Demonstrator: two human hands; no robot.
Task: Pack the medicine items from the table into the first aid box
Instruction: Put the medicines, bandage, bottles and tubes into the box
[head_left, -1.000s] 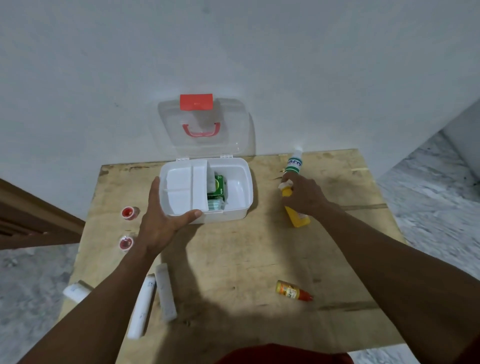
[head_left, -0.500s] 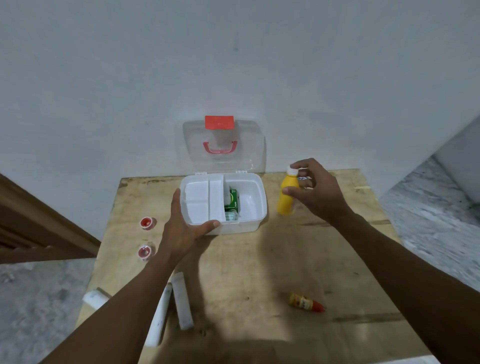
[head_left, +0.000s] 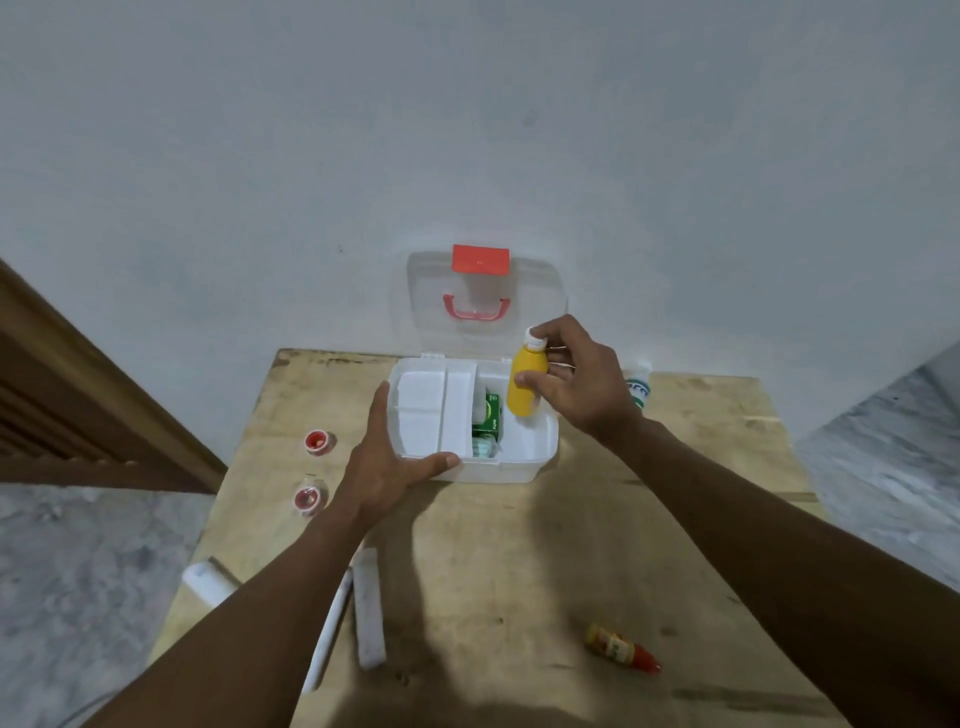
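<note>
The white first aid box (head_left: 524, 467) stands open at the table's far edge, its clear lid (head_left: 535, 291) with a red latch leaning on the wall. A white tray insert fills its left half; a green carton (head_left: 488, 418) lies in the right half. My right hand (head_left: 576, 384) holds a yellow bottle (head_left: 524, 387) with a white cap upright over the box's right compartment. My left hand (head_left: 387, 467) grips the box's front left corner, thumb on the front rim.
A white and green tube (head_left: 638, 387) stands right of the box. Two small red-capped pots (head_left: 318, 441) (head_left: 308, 498) sit on the left. White rolls (head_left: 369, 608) (head_left: 208, 581) lie near the front left. A small orange and red bottle (head_left: 621, 649) lies front right on the wooden table (head_left: 519, 561).
My right hand lifted the yellow bottle off the table and carried it left, from beside the box to above its right compartment. My left hand stayed on the box.
</note>
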